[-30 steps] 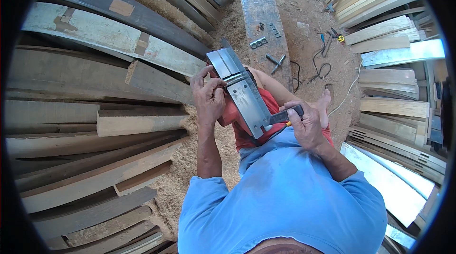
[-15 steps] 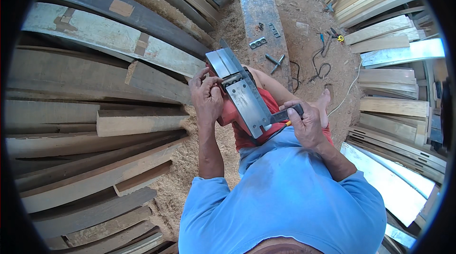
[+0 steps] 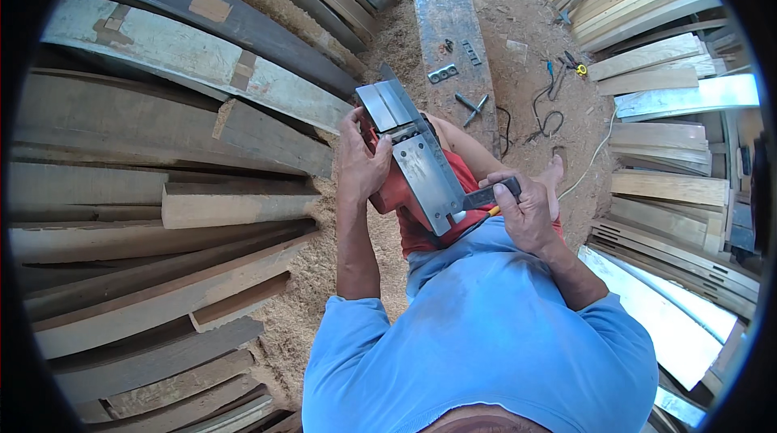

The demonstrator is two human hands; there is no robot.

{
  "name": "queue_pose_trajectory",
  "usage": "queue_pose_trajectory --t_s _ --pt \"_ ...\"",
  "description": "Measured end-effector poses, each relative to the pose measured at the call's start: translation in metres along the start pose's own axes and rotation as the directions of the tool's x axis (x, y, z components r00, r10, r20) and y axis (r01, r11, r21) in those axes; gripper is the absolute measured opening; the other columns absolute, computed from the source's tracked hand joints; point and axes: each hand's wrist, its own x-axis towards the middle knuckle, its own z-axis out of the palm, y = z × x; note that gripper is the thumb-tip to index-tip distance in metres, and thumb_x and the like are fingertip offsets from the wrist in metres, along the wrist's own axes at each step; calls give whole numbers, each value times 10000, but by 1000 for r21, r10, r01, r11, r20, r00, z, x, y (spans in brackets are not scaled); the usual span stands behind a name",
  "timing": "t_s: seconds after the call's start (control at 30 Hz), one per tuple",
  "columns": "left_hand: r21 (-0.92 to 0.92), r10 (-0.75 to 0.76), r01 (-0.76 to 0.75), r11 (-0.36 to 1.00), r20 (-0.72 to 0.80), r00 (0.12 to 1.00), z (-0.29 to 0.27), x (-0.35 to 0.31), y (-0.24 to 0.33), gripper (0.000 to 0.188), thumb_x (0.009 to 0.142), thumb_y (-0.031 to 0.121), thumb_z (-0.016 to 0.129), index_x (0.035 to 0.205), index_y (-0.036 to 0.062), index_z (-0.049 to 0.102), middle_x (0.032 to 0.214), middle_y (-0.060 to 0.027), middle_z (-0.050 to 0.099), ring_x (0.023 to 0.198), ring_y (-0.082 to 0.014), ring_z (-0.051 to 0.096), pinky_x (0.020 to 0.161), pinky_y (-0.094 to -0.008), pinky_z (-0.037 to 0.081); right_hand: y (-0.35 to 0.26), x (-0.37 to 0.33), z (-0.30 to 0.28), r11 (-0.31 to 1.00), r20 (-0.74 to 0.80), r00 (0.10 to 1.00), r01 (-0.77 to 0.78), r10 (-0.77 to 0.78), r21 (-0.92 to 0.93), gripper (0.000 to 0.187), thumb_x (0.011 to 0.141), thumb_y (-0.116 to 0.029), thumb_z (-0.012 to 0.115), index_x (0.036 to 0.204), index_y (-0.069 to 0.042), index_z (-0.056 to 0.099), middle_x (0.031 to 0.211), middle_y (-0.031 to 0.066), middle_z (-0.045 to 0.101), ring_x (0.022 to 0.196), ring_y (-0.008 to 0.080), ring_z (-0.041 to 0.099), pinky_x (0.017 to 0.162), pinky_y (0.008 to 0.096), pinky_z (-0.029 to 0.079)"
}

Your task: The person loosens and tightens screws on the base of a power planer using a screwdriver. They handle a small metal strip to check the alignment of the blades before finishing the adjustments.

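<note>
An electric hand planer (image 3: 425, 178) rests upside down on my lap, its red body below and its two flat metal sole plates facing up. My left hand (image 3: 364, 159) grips its far left side, with the thumb by the cutter slot (image 3: 406, 134) and the fingers partly hidden behind the body. A dark L-shaped square (image 3: 486, 193) is in my right hand (image 3: 526, 214). Its long arm runs on edge along the right side of the sole and sticks out past the far end. Something yellow shows beneath the square, too small to tell.
Beyond my knees lies a long worn plank (image 3: 445, 12) bearing small metal parts (image 3: 443, 74) and crossed metal tools (image 3: 471, 108). A dark cord (image 3: 544, 113) curls on the shavings-covered floor. Stacked boards (image 3: 162, 125) line the left; more boards (image 3: 664, 182) line the right.
My left fingers have left the cutter slot and wrapped around the planer's side, leaving the thumb by the slot. My right hand and the square have hardly moved.
</note>
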Motion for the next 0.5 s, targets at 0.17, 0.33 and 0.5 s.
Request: queue_pose_trajectory --t_s 0.17,0.33,0.5 --pt "-33 21 -21 999 -21 1000 3 5 -9 614 967 156 655 1488 -34 391 1379 -283 574 1288 -400 599 1111 -474 468 -5 3 -2 995 19 999 34 -32 -91 161 1068 -90 569 1142 25 656 930 100 770 788 114 698 715 290 552" --pt "-23 26 -27 999 -33 999 2 3 -6 589 981 188 637 1479 -26 408 1370 -293 589 1282 -411 604 1109 -483 465 -13 5 -4 986 44 998 47 -40 -159 164 1071 -93 577 1156 21 658 973 112 785 814 115 708 736 295 563" --pt "-36 13 -17 999 -110 994 5 1 -8 505 977 182 602 1425 -20 488 1371 -280 597 1301 -427 573 1109 -497 455 -10 4 -4 992 35 999 9 -5 -123 168 1074 -95 580 1167 21 659 990 114 785 851 121 721 773 295 574"
